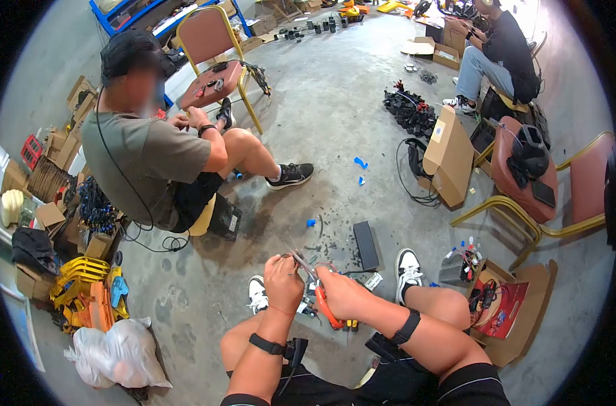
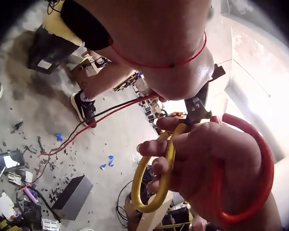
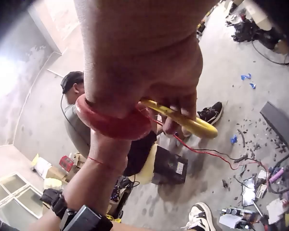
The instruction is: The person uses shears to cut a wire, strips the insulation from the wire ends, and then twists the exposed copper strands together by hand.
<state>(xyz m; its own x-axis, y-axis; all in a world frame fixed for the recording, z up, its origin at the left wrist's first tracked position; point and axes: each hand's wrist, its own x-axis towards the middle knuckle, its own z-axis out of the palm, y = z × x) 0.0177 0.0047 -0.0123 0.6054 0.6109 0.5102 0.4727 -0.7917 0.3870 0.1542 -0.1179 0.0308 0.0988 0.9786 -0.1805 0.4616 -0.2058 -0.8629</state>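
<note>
My right hand (image 1: 340, 296) grips a pair of scissors (image 1: 326, 310) with one red and one yellow handle loop. Fingers pass through the yellow loop (image 2: 140, 185), and the red loop (image 2: 268, 178) goes round the thumb side. Its blades (image 1: 302, 262) point up and left, right by the fingertips of my left hand (image 1: 283, 283). That left hand pinches a red wire (image 2: 116, 115) and a black wire (image 2: 116, 107). Both wires trail down to a heap of small parts on the floor. The pinched ends are hidden behind the left hand in its wrist view.
A dark grey box (image 1: 365, 246) stands among black scraps on the floor between my feet. To the left sits a person (image 1: 145, 135) on a low stool; another person (image 1: 495, 61) sits far right. Chairs (image 1: 524, 169) and an open carton (image 1: 524, 325) are at right, white bags (image 1: 122, 355) at left.
</note>
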